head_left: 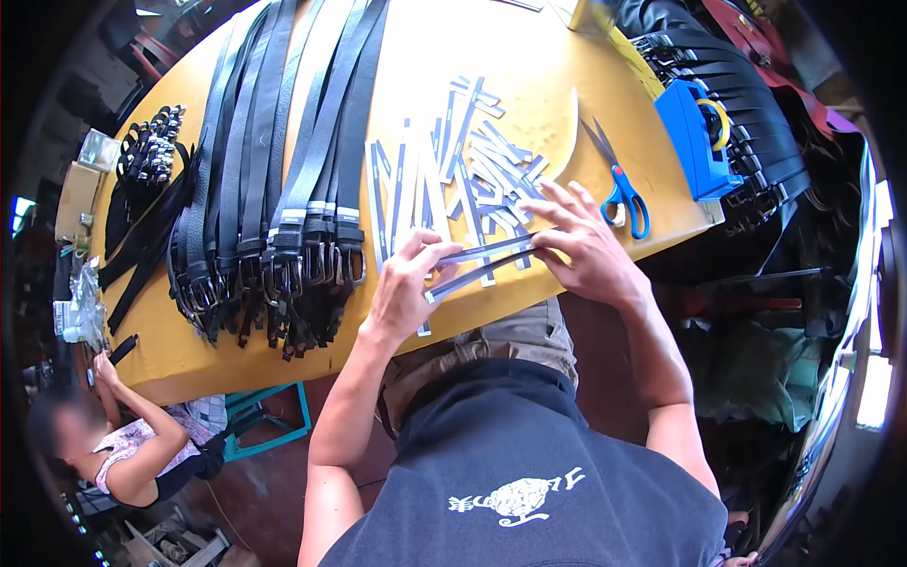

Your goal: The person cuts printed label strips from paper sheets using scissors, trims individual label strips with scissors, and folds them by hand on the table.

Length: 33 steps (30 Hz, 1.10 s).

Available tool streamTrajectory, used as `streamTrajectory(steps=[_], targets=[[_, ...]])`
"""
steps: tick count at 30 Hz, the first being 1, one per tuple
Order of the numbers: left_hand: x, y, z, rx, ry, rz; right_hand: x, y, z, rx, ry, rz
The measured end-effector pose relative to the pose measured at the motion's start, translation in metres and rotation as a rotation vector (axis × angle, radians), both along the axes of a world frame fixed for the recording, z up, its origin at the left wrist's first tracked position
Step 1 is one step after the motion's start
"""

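A narrow dark strip with pale edges is stretched between my two hands at the table's near edge. My left hand pinches its left end, and my right hand pinches the right end between thumb and index finger, the other fingers spread. A second dark strip slants just below; whether a hand also grips it I cannot tell. Beyond my hands lies a loose heap of cut strips, with several longer strips on its left. Scissors with blue and red handles rest right of my right hand.
Long black belts with metal buckles cover the yellow table at left. A smaller buckle bundle sits farther left. A blue tape dispenser stands at right, beside more belts. Another person works at lower left.
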<state>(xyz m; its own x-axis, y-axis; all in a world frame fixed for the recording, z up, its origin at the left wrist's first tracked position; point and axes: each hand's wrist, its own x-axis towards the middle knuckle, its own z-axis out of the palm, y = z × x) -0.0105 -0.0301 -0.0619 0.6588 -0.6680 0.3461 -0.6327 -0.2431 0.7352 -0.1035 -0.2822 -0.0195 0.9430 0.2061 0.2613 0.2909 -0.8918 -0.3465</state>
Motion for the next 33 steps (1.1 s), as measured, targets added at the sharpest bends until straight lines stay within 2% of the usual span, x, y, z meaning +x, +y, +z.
streamTrajectory(steps=[3,4,7,8,11,12,15,18,23,28,33], targets=[[0.0,0.006,-0.008,-0.076,0.011,-0.019,0.008,0.003,-0.015,-0.027,0.02,0.056],[0.002,0.008,-0.01,-0.064,-0.093,-0.014,0.008,0.004,-0.016,-0.016,0.033,0.049],[-0.001,0.015,-0.008,-0.092,0.046,0.036,0.007,0.005,-0.017,-0.016,-0.023,0.044],[0.0,0.02,-0.01,-0.111,0.194,0.025,0.007,0.005,-0.016,-0.018,-0.02,0.04],[-0.006,0.023,-0.011,-0.421,0.666,0.053,0.004,0.001,-0.017,-0.026,0.0,0.031],[-0.008,0.022,-0.009,-0.459,0.679,0.049,0.003,0.0,-0.017,-0.029,0.01,0.031],[-0.013,0.013,-0.001,-0.18,0.241,0.089,0.001,0.002,-0.017,-0.029,-0.014,0.047],[-0.017,0.003,-0.006,-0.099,0.058,0.108,-0.002,0.0,-0.014,-0.067,-0.018,0.042],[-0.026,-0.008,-0.017,-0.015,-0.248,0.212,-0.014,-0.005,-0.02,0.034,-0.052,-0.158],[-0.034,-0.013,-0.026,0.018,-0.209,0.234,-0.025,-0.013,-0.044,0.116,-0.114,-0.256],[-0.038,-0.025,-0.035,-0.024,-0.12,0.202,-0.028,-0.002,-0.059,0.372,-0.114,-0.288]])
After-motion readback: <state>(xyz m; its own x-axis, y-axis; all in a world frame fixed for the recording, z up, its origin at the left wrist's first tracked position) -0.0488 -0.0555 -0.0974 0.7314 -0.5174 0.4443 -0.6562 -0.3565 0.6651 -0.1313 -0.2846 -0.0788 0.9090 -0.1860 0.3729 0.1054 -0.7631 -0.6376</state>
